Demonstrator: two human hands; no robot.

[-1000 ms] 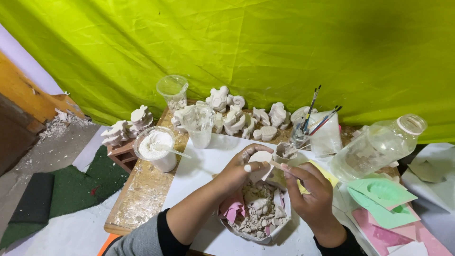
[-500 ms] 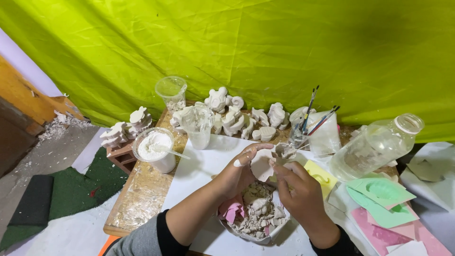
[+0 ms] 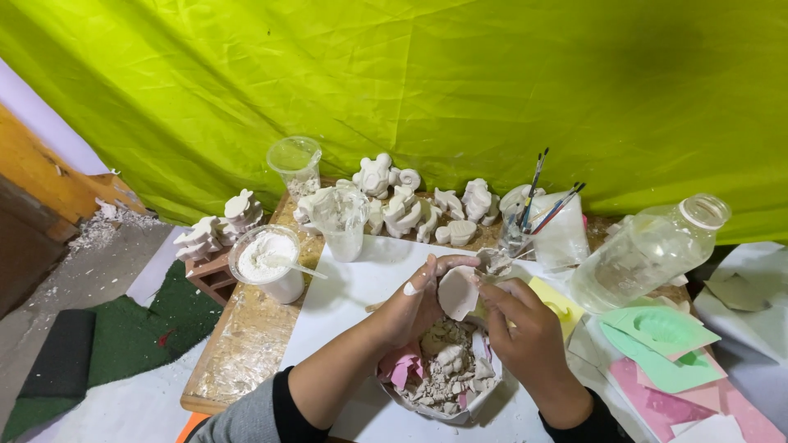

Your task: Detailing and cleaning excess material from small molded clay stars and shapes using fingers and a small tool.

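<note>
Both hands meet over a bowl of broken plaster bits [image 3: 447,373], which serves as the landmark from here on. Just above the bowl, the left hand [image 3: 414,299] closes its fingers and thumb on a pale rounded plaster piece [image 3: 458,293], thumb pressed along the piece's upper edge. The right hand [image 3: 525,328] comes in from the bowl's right side with its fingers curled against the same piece; its fingertips are tucked behind the plaster, so whether they pinch it or only rest on it cannot be told. The bowl's near rim is partly covered by both wrists, and pink scraps show among the rubble inside. Left of the bowl and farther back stands a cup of white powder [image 3: 267,258] with a thin stick lying across it, resting on a wooden board [image 3: 246,353] crusted with dried plaster. Behind the bowl a row of white plaster figures [image 3: 394,201] lines the green cloth [image 3: 492,74]; their shapes are too small to name with certainty. Behind and to the right of the bowl, brushes [image 3: 542,197] stand in a jar whose base is hidden by a white bag. Right of the bowl a clear plastic jar [image 3: 648,250] lies tilted, and near it green and pink moulds [image 3: 665,340] overlap, the lowest ones cut off by the frame edge.
</note>
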